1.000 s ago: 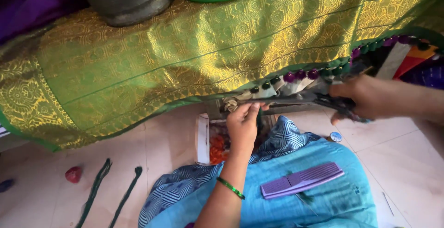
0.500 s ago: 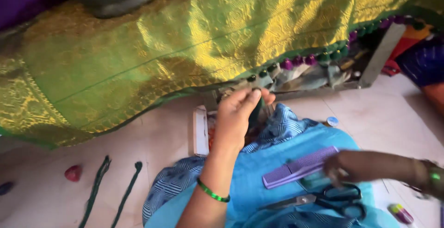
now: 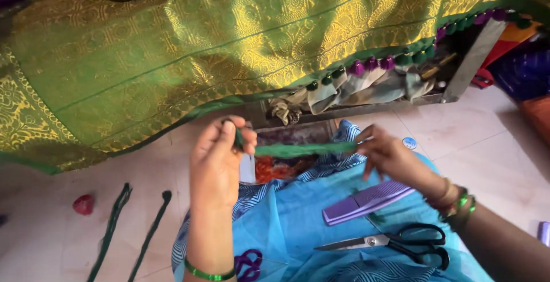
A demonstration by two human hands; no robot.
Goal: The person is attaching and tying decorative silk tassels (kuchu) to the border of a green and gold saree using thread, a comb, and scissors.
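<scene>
A bundle of green thread (image 3: 298, 150) is stretched level between both hands. My left hand (image 3: 220, 156) pinches its left end with thumb and fingers. My right hand (image 3: 389, 157) grips the other end, bangles on the wrist. Both hands hover over blue cloth (image 3: 321, 225) on my lap. Above them hangs a green and gold patterned fabric (image 3: 229, 47) with purple and green tassels (image 3: 372, 64) along its edge. Black-handled scissors (image 3: 401, 241) lie on the blue cloth by my right forearm.
A purple comb (image 3: 366, 200) rests on the blue cloth. Two dark green thread bundles (image 3: 132, 225) and a small red lump (image 3: 83, 204) lie on the tiled floor at left. A metal bar (image 3: 475, 58) leans at the upper right.
My right hand put the scissors down on the blue cloth and came up to take the free end of the thread. The thread is now pulled straight between both hands.
</scene>
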